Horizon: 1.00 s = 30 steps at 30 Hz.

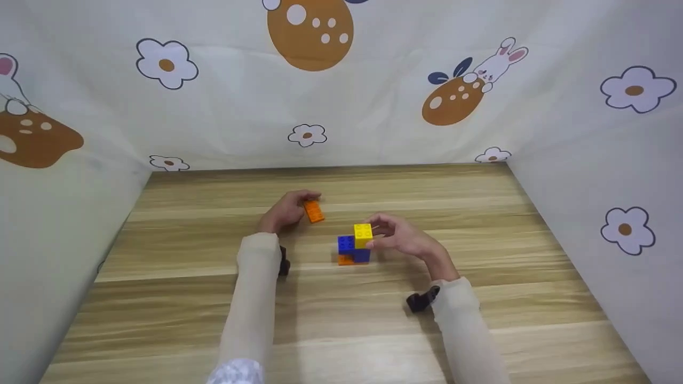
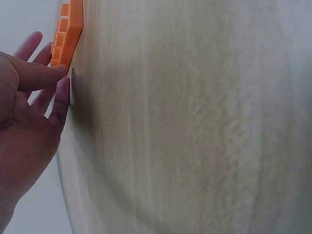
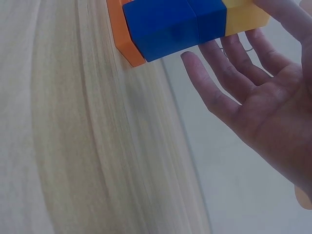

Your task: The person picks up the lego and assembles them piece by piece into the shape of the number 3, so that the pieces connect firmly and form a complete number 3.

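My left hand (image 1: 291,209) pinches one end of a flat orange building brick (image 1: 314,211) low over the table, its studs showing in the left wrist view. To the right stands a small stack: an orange base brick (image 1: 346,260), blue bricks (image 3: 165,29) on it and a yellow brick (image 1: 363,234) on top. From the right side, my right hand (image 1: 400,234) holds the yellow brick between thumb and fingers. In the right wrist view its other fingers spread behind the stack, partly hidden by the bricks.
A wood-grain table (image 1: 341,330) lies beneath both hands. Pale cloth (image 1: 224,117) printed with flowers and rabbits rises at its back and sides. Black wrist cameras, one of them the right camera (image 1: 422,300), sit on the cuffs.
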Each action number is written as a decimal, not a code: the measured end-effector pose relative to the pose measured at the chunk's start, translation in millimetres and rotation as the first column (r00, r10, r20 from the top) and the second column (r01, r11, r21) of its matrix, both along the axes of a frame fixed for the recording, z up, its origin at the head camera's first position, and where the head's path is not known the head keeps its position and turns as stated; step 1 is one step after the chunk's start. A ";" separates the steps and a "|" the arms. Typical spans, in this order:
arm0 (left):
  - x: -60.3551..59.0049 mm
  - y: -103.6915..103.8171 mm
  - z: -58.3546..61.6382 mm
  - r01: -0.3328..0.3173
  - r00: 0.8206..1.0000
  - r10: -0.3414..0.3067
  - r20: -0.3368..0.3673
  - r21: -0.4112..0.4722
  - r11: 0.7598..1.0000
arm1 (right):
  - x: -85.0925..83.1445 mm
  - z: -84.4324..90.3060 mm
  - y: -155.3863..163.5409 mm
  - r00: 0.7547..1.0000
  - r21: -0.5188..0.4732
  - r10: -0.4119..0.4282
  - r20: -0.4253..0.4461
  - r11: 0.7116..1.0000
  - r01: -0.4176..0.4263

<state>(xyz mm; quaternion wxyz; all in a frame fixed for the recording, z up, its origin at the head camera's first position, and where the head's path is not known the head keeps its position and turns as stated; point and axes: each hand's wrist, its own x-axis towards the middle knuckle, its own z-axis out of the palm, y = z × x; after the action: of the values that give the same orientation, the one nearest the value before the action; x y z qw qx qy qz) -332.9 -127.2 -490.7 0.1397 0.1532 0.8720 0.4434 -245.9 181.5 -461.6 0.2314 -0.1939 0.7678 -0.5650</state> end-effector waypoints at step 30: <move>9.6 -0.5 3.0 -0.049 0.996 0.041 -0.074 -0.118 0.992 | -0.3 -1.5 0.3 1.000 -0.010 0.012 -0.014 1.000 -0.012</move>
<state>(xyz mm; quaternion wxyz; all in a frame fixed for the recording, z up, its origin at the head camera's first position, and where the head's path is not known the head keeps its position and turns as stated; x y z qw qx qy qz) -323.3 -127.8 -487.7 0.1073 0.1405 0.9046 0.3878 -246.2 181.8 -463.0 0.2283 -0.2039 0.7653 -0.5662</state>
